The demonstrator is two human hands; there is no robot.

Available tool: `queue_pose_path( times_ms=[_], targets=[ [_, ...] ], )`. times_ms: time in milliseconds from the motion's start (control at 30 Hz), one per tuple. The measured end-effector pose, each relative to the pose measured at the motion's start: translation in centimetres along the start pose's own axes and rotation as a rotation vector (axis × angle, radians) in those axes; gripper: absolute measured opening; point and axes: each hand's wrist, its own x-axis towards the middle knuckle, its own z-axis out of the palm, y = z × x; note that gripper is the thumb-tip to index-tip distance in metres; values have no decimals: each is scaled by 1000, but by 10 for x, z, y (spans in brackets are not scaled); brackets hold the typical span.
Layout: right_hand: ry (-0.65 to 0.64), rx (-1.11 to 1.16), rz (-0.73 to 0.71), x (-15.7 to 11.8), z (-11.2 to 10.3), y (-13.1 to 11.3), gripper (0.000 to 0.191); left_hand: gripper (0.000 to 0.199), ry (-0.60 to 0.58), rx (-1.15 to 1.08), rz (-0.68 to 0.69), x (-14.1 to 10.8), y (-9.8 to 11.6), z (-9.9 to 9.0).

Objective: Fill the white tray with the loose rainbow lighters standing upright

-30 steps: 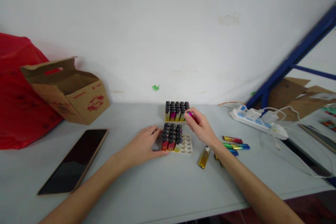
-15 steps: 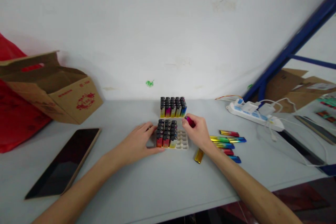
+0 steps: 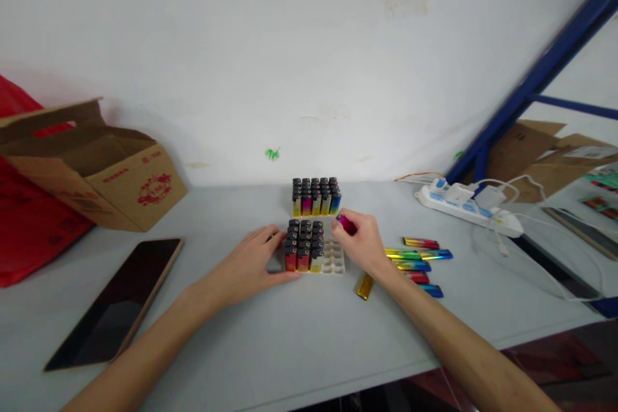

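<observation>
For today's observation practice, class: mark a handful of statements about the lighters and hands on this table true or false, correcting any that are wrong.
1. The right hand holds a purple lighter. True.
2. The left hand is gripping a cable. False: it is at the left side of the front tray.
3. The front tray has unfilled slots on its right side. True.
4. The tablet leans upright against the wall. False: it lies flat on the table.
5. The power strip has plugs in it. True.
6. The loose lighters lie to the left of the front tray. False: they lie to its right.
</observation>
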Motion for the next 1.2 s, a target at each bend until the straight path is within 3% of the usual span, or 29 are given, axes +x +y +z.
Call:
queue_pose_path(
  times_ms=[267,500,800,1000,1200],
  targets=[
    [-21,21,-25,-2,-1,-6,44,55,1,8,1,-1,2,-1],
    [6,53,-7,-2,-2,-1,29,55,9,-2,6,-1,-2,1],
    [-32,39,-51,-3,-2,-8,43,56,44,-14,19,-1,-3,2],
    [-25,20,-24,-2,-3,-5,29,54,20,-13,17,-1,-2,0],
    [-45,34,-43,-3,-4,-7,34,56,40,-15,33,-1,-2,1]
  ],
)
